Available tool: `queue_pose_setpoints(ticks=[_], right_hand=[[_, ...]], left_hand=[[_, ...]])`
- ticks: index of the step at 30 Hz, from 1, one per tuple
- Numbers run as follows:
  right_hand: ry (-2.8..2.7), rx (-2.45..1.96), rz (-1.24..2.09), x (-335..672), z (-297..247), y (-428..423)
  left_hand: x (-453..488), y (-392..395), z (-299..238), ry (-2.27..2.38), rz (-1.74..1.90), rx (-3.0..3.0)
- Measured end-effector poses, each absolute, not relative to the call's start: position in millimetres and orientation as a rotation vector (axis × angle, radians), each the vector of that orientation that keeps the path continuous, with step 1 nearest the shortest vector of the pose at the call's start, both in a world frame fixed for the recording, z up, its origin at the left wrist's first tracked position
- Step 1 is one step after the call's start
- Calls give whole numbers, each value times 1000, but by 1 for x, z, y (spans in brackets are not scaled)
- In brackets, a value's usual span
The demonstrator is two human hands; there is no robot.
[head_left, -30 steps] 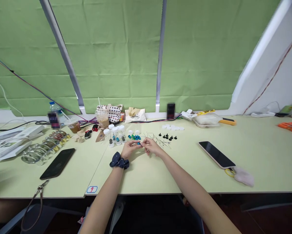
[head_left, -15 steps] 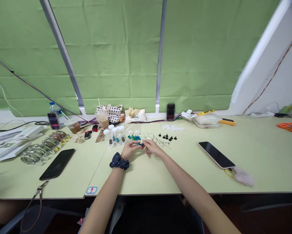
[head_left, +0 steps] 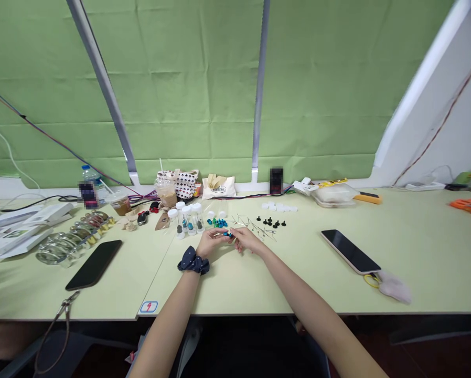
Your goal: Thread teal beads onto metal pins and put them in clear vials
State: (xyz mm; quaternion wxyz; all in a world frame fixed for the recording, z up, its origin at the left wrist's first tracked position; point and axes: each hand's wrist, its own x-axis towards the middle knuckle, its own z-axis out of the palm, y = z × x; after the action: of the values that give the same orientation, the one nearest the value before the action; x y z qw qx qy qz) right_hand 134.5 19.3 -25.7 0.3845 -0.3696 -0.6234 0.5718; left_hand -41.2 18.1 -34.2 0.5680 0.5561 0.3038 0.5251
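While both hands meet just above the bench [head_left: 290,283], we find a small blue-and-dark piece [head_left: 229,234] between them. The left hand [head_left: 207,243] pinches its left side, and the right hand [head_left: 245,239] pinches its right, though the fingers hide how its parts join. To the left of this grip stand several clear vials [head_left: 185,220] with white tops; grey and blue bits and thin stems show inside, and we judge these to be the finished share. Just beyond the grip sits a cluster of blue and green pieces [head_left: 220,223], loose. To the right of it, thin metal rods [head_left: 263,229] lie scattered, with black pieces [head_left: 276,224] farther right and white caps [head_left: 278,207] behind them. As all these parts lie unused, we judge the work to be only partway along, with the piece between the fingers not yet set down.
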Motion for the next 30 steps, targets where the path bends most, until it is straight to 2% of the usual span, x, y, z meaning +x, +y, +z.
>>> queue_pose_setpoints(ticks=[25,27,30], right_hand=[[-1680,-980,1425,134,-19,12],[-1680,-999,1338,133,-18,11],[-1661,-981,1017,133,-14,8]], left_hand=[[-41,14,-31,726,1228,1344],[-40,13,-29,734,1234,1356],[-40,12,-27,767,1268,1391]])
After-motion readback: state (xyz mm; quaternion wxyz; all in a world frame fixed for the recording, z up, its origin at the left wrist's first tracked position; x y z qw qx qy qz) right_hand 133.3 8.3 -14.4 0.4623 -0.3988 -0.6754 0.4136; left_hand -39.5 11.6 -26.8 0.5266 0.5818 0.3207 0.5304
